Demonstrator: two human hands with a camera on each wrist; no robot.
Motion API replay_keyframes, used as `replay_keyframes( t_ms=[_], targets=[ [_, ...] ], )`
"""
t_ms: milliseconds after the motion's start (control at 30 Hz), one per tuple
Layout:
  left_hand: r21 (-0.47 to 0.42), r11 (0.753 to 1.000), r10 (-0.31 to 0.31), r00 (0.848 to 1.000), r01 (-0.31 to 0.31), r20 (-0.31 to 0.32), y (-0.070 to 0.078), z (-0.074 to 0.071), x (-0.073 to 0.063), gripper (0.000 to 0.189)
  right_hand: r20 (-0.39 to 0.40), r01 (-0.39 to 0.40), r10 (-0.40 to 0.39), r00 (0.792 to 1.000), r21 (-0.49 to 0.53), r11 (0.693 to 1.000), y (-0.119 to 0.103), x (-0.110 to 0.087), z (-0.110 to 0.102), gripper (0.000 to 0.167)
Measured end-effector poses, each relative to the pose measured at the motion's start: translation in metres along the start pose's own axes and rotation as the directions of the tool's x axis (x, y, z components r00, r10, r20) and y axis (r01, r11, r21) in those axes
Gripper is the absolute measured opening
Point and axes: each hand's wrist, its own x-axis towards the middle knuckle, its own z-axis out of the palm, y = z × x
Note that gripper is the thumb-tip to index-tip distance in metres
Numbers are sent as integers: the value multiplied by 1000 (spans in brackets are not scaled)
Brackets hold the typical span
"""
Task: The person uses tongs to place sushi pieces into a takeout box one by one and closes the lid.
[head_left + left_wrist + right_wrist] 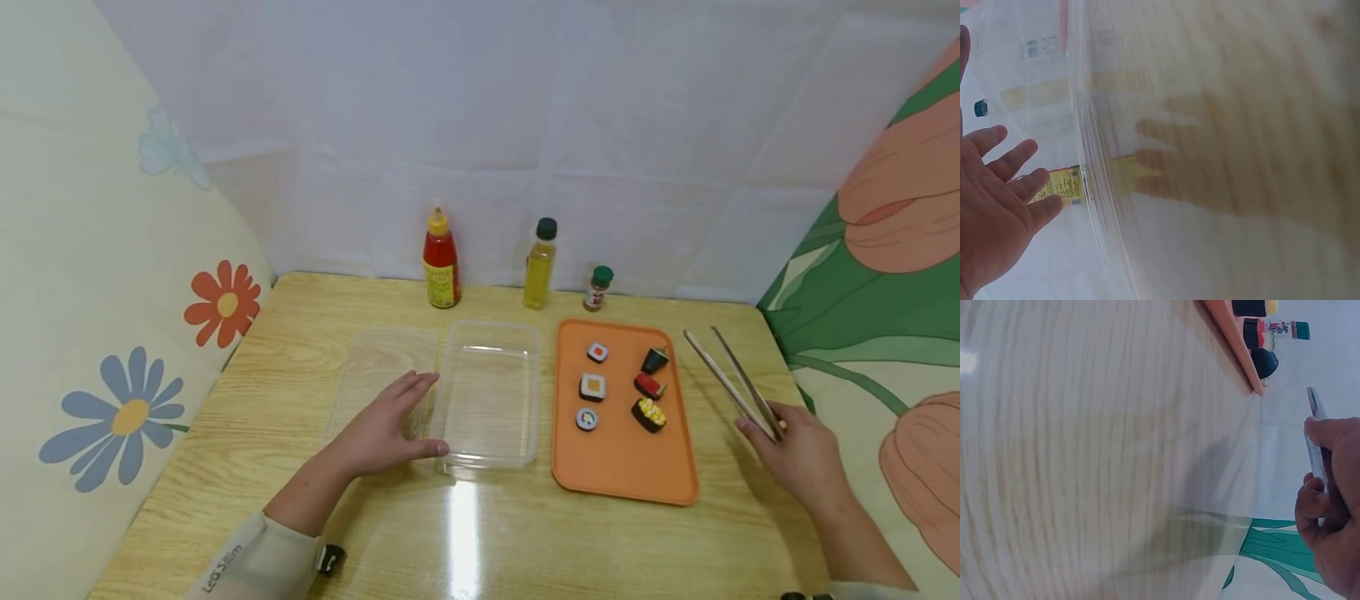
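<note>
In the head view my left hand (386,429) hovers with spread fingers at the left side of a clear plastic container (487,458), its thumb near the container's front left corner. Below the hand lies a flat clear lid (360,350). The left wrist view shows the same hand (997,206) with nothing in its fingers. My right hand (802,450) grips metal tongs (731,379), their two arms apart and pointing away to the back left. An orange tray (622,467) lies left of the tongs, bearing several sushi pieces, among them a corn-topped one (649,414) and a square roll (592,387).
Along the back of the wooden table (300,325) stand a red sauce bottle (441,262), an oil bottle (540,267) and a small green-capped spice jar (597,289). A white cloth (487,125) hangs behind them, with flower-patterned cloths at both sides.
</note>
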Motion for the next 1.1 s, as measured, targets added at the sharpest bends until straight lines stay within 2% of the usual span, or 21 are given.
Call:
replay_keyframes(
  t_ms=[333,600,900,1100],
  targets=[
    [-3,1000,-2,1000,2,2,2,0,-1,112,-66,81,-76,995,62,995,-15,2,1,44],
    [-9,1000,-7,1000,7,2,2,0,-1,112,-158,214,-204,966,46,976,-30,2,3,43],
    [-13,1000,-5,1000,5,1,2,0,-1,111,-132,220,-211,968,53,974,-38,0,5,46],
    [-12,1000,2,1000,-2,7,2,-1,0,109,-152,268,-253,955,84,960,-46,-3,8,49]
  ],
)
